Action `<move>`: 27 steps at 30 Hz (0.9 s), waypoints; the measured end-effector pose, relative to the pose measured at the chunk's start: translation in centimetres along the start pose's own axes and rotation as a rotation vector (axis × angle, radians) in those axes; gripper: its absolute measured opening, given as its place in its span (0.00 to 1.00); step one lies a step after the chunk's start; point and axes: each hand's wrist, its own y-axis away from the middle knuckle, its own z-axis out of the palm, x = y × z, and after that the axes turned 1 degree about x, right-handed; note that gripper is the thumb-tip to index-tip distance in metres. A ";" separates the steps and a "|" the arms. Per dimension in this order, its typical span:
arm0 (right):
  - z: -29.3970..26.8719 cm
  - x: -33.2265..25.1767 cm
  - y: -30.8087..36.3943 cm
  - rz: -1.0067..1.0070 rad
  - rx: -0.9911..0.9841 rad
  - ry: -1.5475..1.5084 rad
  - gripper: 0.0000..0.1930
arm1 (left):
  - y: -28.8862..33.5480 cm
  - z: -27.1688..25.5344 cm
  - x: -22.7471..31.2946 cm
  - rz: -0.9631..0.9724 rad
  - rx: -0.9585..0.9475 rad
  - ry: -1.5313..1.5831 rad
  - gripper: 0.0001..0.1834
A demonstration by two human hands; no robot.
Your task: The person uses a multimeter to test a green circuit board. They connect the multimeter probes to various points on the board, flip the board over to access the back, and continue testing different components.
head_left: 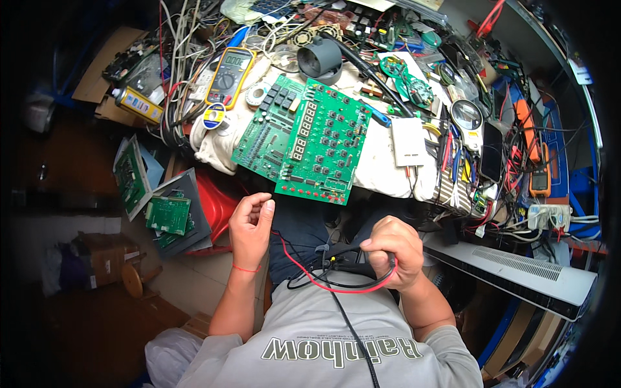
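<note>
Over at the messy bench (388, 171), a white cloth (381, 161) lies soft and lumpy under two flat green circuit boards. One big green board (323, 145) is full of little black buttons and red number windows, and it pokes out past the bench edge toward the person. Just beside it, partly underneath, lies a second green board (266, 129). Behind them sits a yellow meter (229, 76) with a round dial. Down by the lap, the right hand (393, 251) is curled tight around thin black probes (354, 266) and a loop of red wire (336, 284). Nearby, the left hand (251, 223) pinches the thin red wire end between its fingertips.
</note>
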 end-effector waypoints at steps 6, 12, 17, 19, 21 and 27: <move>0.2 0.0 0.1 -0.004 -0.013 -0.009 0.07 | -0.8 1.1 -1.0 -0.008 0.004 0.071 0.14; -0.1 0.2 0.5 0.007 0.007 0.000 0.07 | -1.0 1.4 -0.3 0.000 -0.002 0.120 0.13; 0.0 0.3 0.7 0.014 0.020 -0.008 0.07 | -0.9 2.2 1.3 0.129 0.017 0.091 0.12; -0.1 0.4 0.7 0.018 0.005 0.000 0.07 | -0.7 2.9 2.4 0.197 0.009 0.071 0.12; -0.2 0.5 0.6 0.025 0.002 0.008 0.06 | -0.6 3.9 3.6 0.307 -0.002 0.011 0.12; -1.2 0.9 0.4 0.102 0.094 0.132 0.07 | -0.2 8.1 6.9 0.728 -0.062 -0.201 0.15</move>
